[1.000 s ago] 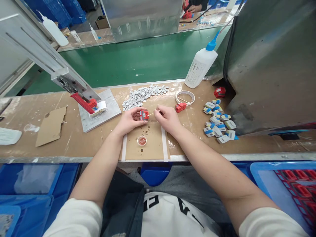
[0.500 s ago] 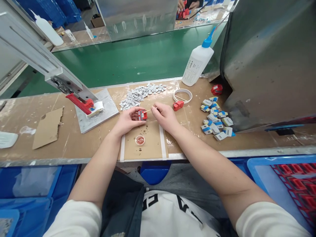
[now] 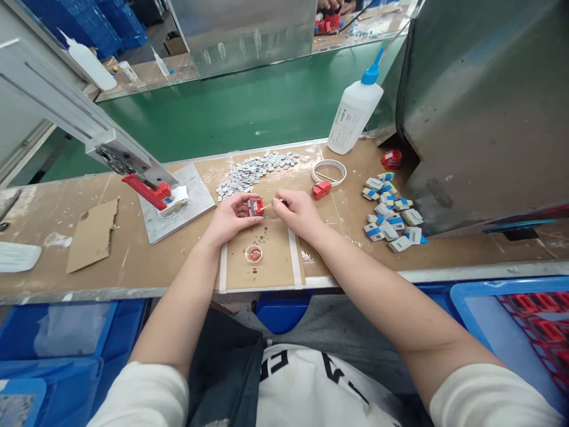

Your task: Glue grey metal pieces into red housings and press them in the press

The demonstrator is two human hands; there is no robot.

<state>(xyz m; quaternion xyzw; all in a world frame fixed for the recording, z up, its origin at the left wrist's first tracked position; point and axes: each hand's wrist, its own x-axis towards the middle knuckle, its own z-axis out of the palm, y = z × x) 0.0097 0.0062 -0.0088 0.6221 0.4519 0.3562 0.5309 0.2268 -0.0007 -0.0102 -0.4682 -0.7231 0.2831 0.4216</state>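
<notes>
My left hand (image 3: pixel 231 217) is closed around a small red and grey plastic part (image 3: pixel 256 207), thumb below it and fingers behind. A thin wooden stick (image 3: pixel 268 206) is pinched in my right hand (image 3: pixel 297 214), its tip at the right side of the part; whether it touches is too small to tell. Below them a little clear cup (image 3: pixel 253 254) with reddish-brown liquid stands on a taped brown sheet (image 3: pixel 275 270), with dark drips around it. Right of my right hand lies another red part (image 3: pixel 321 190), against a roll of white tape (image 3: pixel 329 163).
Small grey pieces (image 3: pixel 255 174) are heaped behind my hands. A lever clamp (image 3: pixel 146 190) on a metal plate (image 3: pixel 195 204) stands at left, near cardboard (image 3: pixel 94 236). At right are a blue-capped bottle (image 3: pixel 355 115), blue-and-white blocks (image 3: pixel 391 216) and a metal housing (image 3: pixel 484 118). Another person's hands (image 3: pixel 338 6) show at the back.
The stick's tip sits slightly lower against the red and grey part, which is turned a little in my left hand. The whole view has shifted slightly.
</notes>
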